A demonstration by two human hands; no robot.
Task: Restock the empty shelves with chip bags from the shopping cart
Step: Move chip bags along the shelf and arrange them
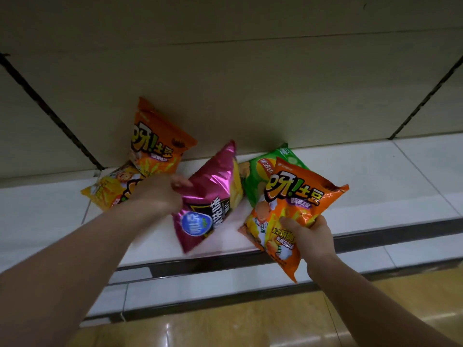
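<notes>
We are mid-placement at the shelf (375, 171), with 2 bags in play at once. The left hand (160, 194) is closed around the upper edge of the pink bag (210, 196), which stands tilted on the white shelf and blurs slightly (the exact finger positions are hard to read). The right hand (309, 236) grips the orange bag (293, 209) by its lower part, holding it over the shelf's front edge, just in front of the green bag (260, 176). At the back left, a second orange bag (155, 144) leans against the rear panel, with a yellow bag (110, 191) lying flat beside it. My read: the pink bag is being set up, the orange one is next. That calls for steadying the pink bag upright, letting go, then carrying the orange bag to the open shelf space on the right. The cart is not in view.
</notes>
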